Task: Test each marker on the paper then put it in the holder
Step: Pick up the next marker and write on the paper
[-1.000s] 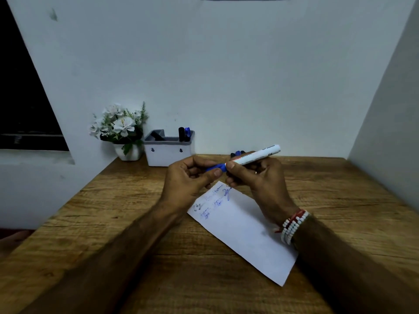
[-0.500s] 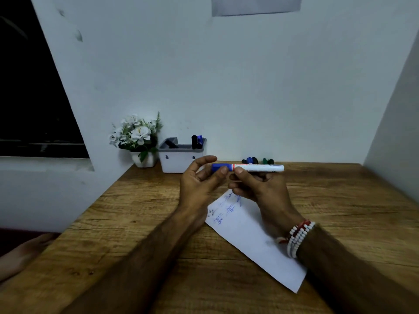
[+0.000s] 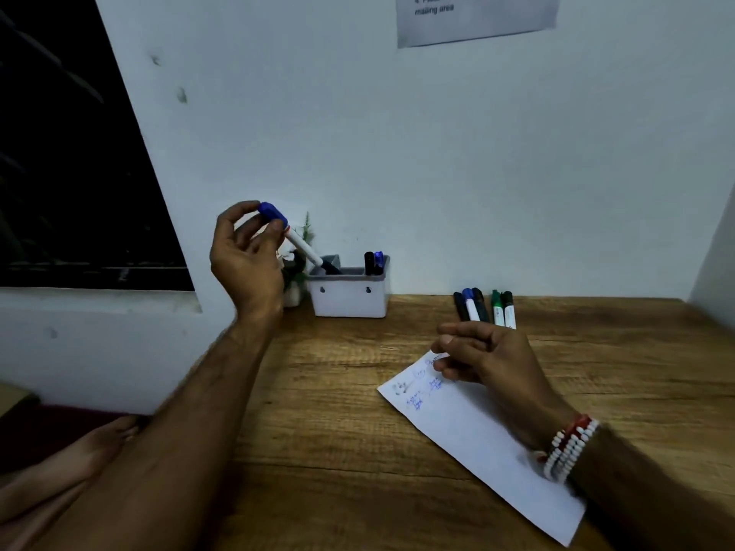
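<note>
My left hand (image 3: 246,258) pinches the blue-capped marker (image 3: 299,242) over the holder (image 3: 350,302); right hand (image 3: 493,359) loosely curled, empty; top notice (image 3: 477,27) reads "mailing area".

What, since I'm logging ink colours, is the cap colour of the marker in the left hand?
Blue marker cap, pinched by the left hand; head view shows it.

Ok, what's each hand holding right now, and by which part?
Left hand pinches the blue marker by its capped end; right hand holds nothing.
</note>
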